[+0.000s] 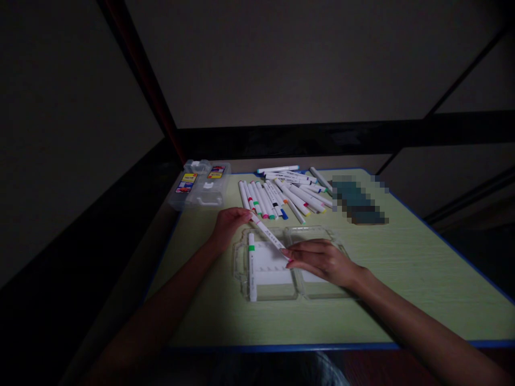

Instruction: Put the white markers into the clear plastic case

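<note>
My left hand [230, 224] and my right hand [318, 260] hold one white marker [269, 234] between them, each pinching an end, above an open clear plastic case [281, 292] that lies on the pale green table [402, 268]. One white marker with a green band [251, 262] lies in the case's left slot. Behind the hands, several white markers with coloured caps [281, 195] are spread over the table.
A second clear case [201, 187], closed, with yellow and red labels, stands at the table's far left corner. A dark blurred object [360, 202] lies at the far right. The table has a blue edge; dark wall and black bars surround it.
</note>
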A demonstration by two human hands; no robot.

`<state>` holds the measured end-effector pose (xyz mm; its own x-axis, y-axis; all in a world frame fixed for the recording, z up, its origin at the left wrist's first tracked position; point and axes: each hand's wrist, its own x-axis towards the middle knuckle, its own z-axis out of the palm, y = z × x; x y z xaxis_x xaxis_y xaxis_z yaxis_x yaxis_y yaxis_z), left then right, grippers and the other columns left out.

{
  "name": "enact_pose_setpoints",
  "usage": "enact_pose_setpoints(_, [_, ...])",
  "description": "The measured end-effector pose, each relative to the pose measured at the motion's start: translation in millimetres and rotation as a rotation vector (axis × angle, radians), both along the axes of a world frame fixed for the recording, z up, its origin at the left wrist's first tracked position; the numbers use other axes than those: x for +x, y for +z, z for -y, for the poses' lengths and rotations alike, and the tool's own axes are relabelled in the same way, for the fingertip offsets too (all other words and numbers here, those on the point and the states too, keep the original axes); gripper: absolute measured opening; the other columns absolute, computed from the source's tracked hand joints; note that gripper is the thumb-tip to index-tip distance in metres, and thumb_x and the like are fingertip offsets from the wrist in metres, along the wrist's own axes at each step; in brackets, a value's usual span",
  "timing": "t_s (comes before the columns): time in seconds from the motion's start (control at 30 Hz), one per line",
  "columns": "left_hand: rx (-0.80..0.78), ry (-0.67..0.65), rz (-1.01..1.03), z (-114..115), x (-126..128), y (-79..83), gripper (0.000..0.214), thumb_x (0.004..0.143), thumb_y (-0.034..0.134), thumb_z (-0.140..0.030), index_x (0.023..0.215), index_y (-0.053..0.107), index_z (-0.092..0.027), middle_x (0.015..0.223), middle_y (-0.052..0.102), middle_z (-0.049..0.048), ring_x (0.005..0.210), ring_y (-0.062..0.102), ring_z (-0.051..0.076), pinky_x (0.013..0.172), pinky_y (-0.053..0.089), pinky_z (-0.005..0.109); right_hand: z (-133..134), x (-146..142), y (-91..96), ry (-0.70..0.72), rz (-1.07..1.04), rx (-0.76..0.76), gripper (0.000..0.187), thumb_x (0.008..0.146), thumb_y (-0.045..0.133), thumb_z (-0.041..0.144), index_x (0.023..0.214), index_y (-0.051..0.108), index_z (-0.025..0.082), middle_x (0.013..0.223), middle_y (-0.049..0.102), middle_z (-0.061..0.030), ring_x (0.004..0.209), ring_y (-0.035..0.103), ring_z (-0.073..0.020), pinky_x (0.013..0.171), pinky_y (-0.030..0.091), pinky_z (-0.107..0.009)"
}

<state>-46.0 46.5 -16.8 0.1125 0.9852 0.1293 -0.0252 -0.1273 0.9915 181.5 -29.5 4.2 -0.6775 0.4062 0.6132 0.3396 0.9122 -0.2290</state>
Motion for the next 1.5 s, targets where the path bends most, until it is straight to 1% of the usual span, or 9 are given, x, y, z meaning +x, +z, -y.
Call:
enact_pose_setpoints(0.37, [0.006, 0.011, -0.008, -1, -1, -0.7, 0.02, 0.06, 0.068, -0.032, 0.064, 0.067, -0.012, 0.07, 0.067, 0.0041, 0.068, 0.058, 0.013, 0.068, 0.044, 0.026, 0, -1, 0.4, -0.011, 0.026, 0.033, 0.021, 0.086, 0.049, 0.025, 0.095, 0.062, 0.012, 0.082, 0.067, -0.0067, 0.071, 0.064, -0.0125, 0.062, 0.053, -0.023])
enact_pose_setpoints(0.67, [0.007, -0.001, 0.015, 2, 2, 3.3, 0.019, 0.059, 0.069, -0.03, 0.063, 0.067, -0.012, 0.069, 0.067, 0.0037, 0.069, 0.059, 0.013, 0.071, 0.045, 0.026, 4, -5, 2.8, -0.009, 0.055, 0.113, 0.02, 0.086, 0.049, 0.023, 0.091, 0.062, 0.008, 0.075, 0.067, -0.0067, 0.067, 0.063, -0.0133, 0.057, 0.053, -0.023])
enact_pose_setpoints(0.8, [0.003, 0.0, 0.038, 1, 1, 1.2, 0.017, 0.058, 0.07, -0.028, 0.061, 0.066, -0.012, 0.069, 0.067, 0.0032, 0.068, 0.059, 0.012, 0.07, 0.045, 0.024, 4, -6, 1.4, -0.014, 0.077, 0.133, 0.019, 0.085, 0.05, 0.023, 0.089, 0.062, 0.008, 0.073, 0.066, -0.0063, 0.065, 0.063, -0.0135, 0.055, 0.052, -0.024])
enact_pose_setpoints(0.9, [-0.039, -0.009, 0.105, 0, 2, -1.0, 0.02, 0.056, 0.072, -0.03, 0.063, 0.066, -0.012, 0.068, 0.067, 0.0029, 0.064, 0.059, 0.011, 0.066, 0.046, 0.024, 4, -6, 0.5, -0.024, 0.09, 0.144, 0.019, 0.086, 0.048, 0.023, 0.089, 0.062, 0.009, 0.074, 0.066, -0.0059, 0.066, 0.063, -0.0131, 0.057, 0.052, -0.024])
enact_pose_setpoints(1.0, [-0.119, -0.059, 0.239, 1, 5, -1.5, 0.027, 0.053, 0.074, -0.031, 0.068, 0.064, -0.012, 0.067, 0.067, 0.0026, 0.063, 0.061, 0.012, 0.066, 0.048, 0.026, 5, -7, -0.1, -0.035, 0.098, 0.165, 0.02, 0.086, 0.049, 0.023, 0.09, 0.062, 0.009, 0.073, 0.066, -0.0056, 0.065, 0.063, -0.0132, 0.056, 0.052, -0.024])
enact_pose_setpoints(1.07, [-0.148, -0.086, 0.285, 2, 7, -1.0, 0.029, 0.051, 0.075, -0.031, 0.07, 0.063, -0.012, 0.067, 0.067, 0.0024, 0.063, 0.061, 0.012, 0.066, 0.049, 0.027, 6, -8, -0.3, -0.04, 0.113, 0.168, 0.019, 0.085, 0.05, 0.024, 0.089, 0.062, 0.009, 0.072, 0.066, -0.0051, 0.064, 0.062, -0.0131, 0.055, 0.051, -0.024])
enact_pose_setpoints(1.2, [-0.139, -0.074, 0.26, 4, 10, -0.4, 0.029, 0.051, 0.075, -0.029, 0.071, 0.063, -0.012, 0.064, 0.067, 0.002, 0.057, 0.06, 0.01, 0.062, 0.049, 0.026, 9, -11, -0.8, -0.037, 0.159, 0.152, 0.021, 0.087, 0.047, 0.025, 0.087, 0.062, 0.01, 0.072, 0.066, -0.0045, 0.062, 0.062, -0.012, 0.054, 0.05, -0.024])
enact_pose_setpoints(1.4, [-0.135, -0.074, 0.241, 4, 10, -1.7, 0.026, 0.052, 0.074, -0.026, 0.071, 0.063, -0.012, 0.063, 0.066, 0.0018, 0.059, 0.061, 0.011, 0.064, 0.049, 0.026, 16, -15, -1.6, -0.048, 0.288, 0.122, 0.022, 0.088, 0.043, 0.02, 0.098, 0.06, 0.009, 0.078, 0.066, -0.0064, 0.066, 0.062, -0.0132, 0.057, 0.05, -0.024])
enact_pose_setpoints(1.5, [-0.135, -0.058, 0.204, 4, 9, -1.4, 0.025, 0.053, 0.073, -0.026, 0.071, 0.064, -0.011, 0.065, 0.067, 0.0028, 0.059, 0.061, 0.011, 0.064, 0.049, 0.027, 19, -18, -0.4, -0.067, 0.314, 0.112, 0.021, 0.088, 0.044, 0.017, 0.101, 0.059, 0.01, 0.077, 0.065, -0.0051, 0.068, 0.061, -0.0136, 0.06, 0.049, -0.025])
